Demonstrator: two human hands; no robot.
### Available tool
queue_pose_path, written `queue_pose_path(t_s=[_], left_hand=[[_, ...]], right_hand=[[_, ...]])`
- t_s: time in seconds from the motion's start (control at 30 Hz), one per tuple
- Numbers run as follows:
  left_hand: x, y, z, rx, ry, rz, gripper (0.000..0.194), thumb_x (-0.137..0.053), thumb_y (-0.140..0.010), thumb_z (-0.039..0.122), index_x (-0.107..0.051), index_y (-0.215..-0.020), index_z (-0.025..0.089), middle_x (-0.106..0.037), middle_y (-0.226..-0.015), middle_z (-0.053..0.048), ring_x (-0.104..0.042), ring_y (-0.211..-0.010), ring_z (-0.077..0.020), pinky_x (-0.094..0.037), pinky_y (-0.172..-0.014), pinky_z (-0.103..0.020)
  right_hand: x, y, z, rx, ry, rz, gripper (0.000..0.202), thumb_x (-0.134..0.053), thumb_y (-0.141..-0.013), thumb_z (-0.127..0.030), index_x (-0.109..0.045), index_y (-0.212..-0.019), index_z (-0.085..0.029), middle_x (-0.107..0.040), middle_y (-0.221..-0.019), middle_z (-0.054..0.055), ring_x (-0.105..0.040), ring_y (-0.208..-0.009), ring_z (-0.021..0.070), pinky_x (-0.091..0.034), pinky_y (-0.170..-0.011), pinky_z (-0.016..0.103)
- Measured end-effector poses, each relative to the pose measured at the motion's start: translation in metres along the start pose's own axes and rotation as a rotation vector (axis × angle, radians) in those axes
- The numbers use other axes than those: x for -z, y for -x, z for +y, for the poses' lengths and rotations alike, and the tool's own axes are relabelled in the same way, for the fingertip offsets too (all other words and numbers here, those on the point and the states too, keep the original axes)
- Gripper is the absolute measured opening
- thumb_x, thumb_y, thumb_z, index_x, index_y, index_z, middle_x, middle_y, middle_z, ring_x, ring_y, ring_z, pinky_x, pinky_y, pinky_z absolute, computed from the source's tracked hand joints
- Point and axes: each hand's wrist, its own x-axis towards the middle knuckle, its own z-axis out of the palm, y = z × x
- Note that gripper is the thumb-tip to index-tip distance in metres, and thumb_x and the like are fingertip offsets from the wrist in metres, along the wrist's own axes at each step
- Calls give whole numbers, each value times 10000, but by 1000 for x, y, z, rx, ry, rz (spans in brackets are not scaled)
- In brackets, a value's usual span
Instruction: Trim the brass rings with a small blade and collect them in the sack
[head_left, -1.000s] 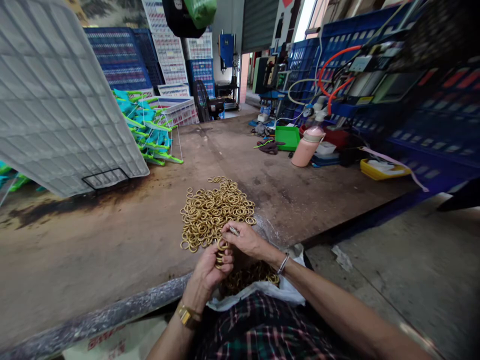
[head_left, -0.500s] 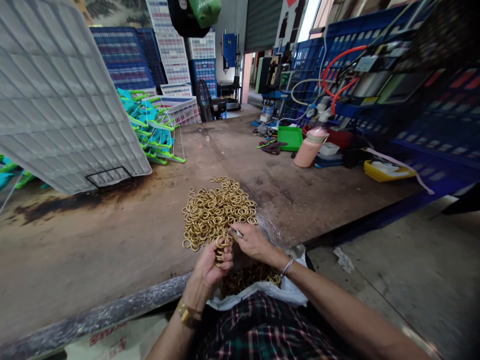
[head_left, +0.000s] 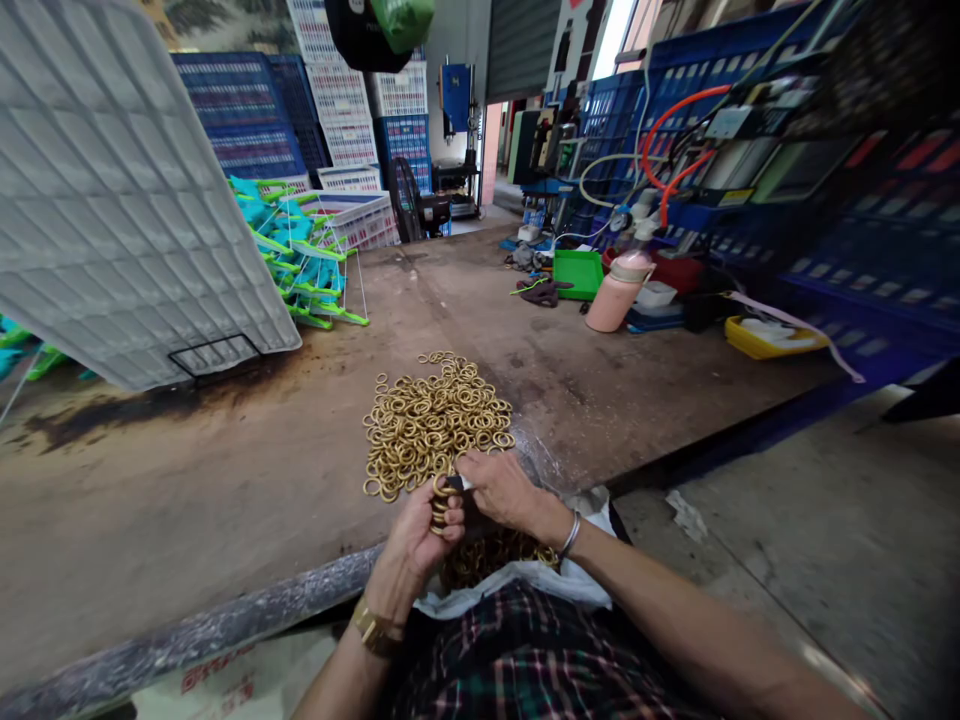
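- Workbench [head_left: 285, 490]: brown, stained; pile of brass-coloured rings [head_left: 431, 425] near its front edge.
- Left hand [head_left: 417, 528]: fingers curled around several rings [head_left: 437, 517].
- Right hand [head_left: 504, 490]: pinching a small dark-ended item [head_left: 455, 483] at those rings.

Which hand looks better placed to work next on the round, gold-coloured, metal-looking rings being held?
Probably the right hand: it holds a small pale-and-black object close to the rings, while the left hand grips them.

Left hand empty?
No, the left hand has its fingers curled around several gold-coloured rings.
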Motion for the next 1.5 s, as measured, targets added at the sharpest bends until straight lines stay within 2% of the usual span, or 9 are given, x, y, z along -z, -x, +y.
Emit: queue_pose_path(t_s=[0.57, 0.73, 0.8, 0.9, 1.03, 1.13, 1.2, 1.37, 1.5], left_hand=[[0, 10, -2, 60, 101, -42, 240, -333, -845, 192, -386, -613, 160, -354, -484, 41, -297, -321, -32, -171, -297, -102], [11, 28, -19, 147, 43, -287, 120, -458, -775, 171, -450, -657, 150, -358, -497, 41, -325, -345, -40, -165, -300, -110], [16, 33, -25, 158, -8, -390, 91, -530, -744, 192, -482, -683, 145, -375, -504, 39, -338, -356, -43, -169, -298, -115], [24, 33, -27, 106, -5, -429, 122, -596, -709, 200, -488, -692, 145, -382, -509, 43, -341, -369, -36, -163, -302, -105], [29, 26, -24, 51, 5, -381, 139, -606, -708, 193, -473, -713, 153, -371, -519, 51, -354, -383, -33, -159, -312, -96], [30, 24, -26, 2, -34, -319, 150, -604, -713, 197, -460, -730, 160, -393, -540, 49, -367, -393, -31, -163, -321, -95], [31, 26, -30, -33, -89, -280, 162, -609, -714, 213, -455, -732, 165, -417, -554, 43, -381, -400, -34, -163, -323, -101], [42, 32, -55, -29, -334, -115, 141, -606, -692, 227, -495, -751, 164, -467, -544, 29, -406, -380, -52, -166, -312, -125], [56, 22, -72, 41, -303, 59, 98, -577, -693, 194, -487, -678, 156, -478, -504, 23, -409, -354, -57, -157, -304, -127]], right_hand=[[-10, -10, -17, -211, 33, 62, 216, -338, -878, -163, -524, -984, -196, -588, -962, 96, -600, -756, 192, -406, -590, 269], [-6, -11, 7, -307, -17, 105, 242, -338, -856, -121, -543, -976, -169, -590, -961, 118, -582, -729, 186, -390, -602, 278], [-6, -10, 19, -257, -118, 181, 220, -371, -828, -103, -554, -940, -154, -594, -943, 104, -562, -769, 172, -385, -650, 263], [-7, -4, 22, -144, -446, 273, 186, -377, -855, -185, -560, -832, -158, -588, -783, 37, -520, -721, 133, -373, -660, 228], [-7, 9, 5, -67, -863, 226, 255, -369, -869, -297, -552, -755, -162, -531, -667, -22, -466, -635, 103, -357, -600, 204], [-10, 18, -4, -6, -972, 125, 256, -390, -849, -299, -562, -723, -156, -508, -627, -35, -441, -604, 96, -344, -570, 200], [-16, 21, -3, -20, -965, 142, 240, -402, -836, -284, -575, -730, -156, -517, -627, -33, -446, -602, 98, -345, -573, 201], [-34, 25, 17, -144, -795, 364, 212, -402, -838, -256, -593, -804, -170, -606, -735, 12, -529, -691, 128, -390, -671, 231], [-48, 28, 32, -181, -681, 445, 179, -413, -822, -213, -587, -848, -178, -638, -834, 46, -564, -784, 155, -415, -749, 266]])
